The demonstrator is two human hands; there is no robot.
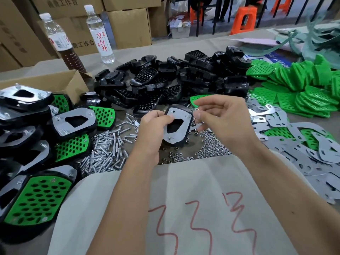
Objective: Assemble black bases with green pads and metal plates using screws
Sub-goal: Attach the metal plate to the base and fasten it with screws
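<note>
My left hand grips a black base with a metal plate on its upper face, held above the table's middle. A screw end sticks up from the plate's near tip. My right hand hovers at the plate's far right corner, its thumb and forefinger pinched together on something small that I cannot make out. Loose screws lie in a heap to the left below the hands, and small nuts are scattered to the right. Black bases are piled behind, green pads at the right, and metal plates at the near right.
Finished assemblies with green pads and plates are stacked at the left. An open cardboard box and two bottles stand at the back left. A pale cloth with red marks covers the near table.
</note>
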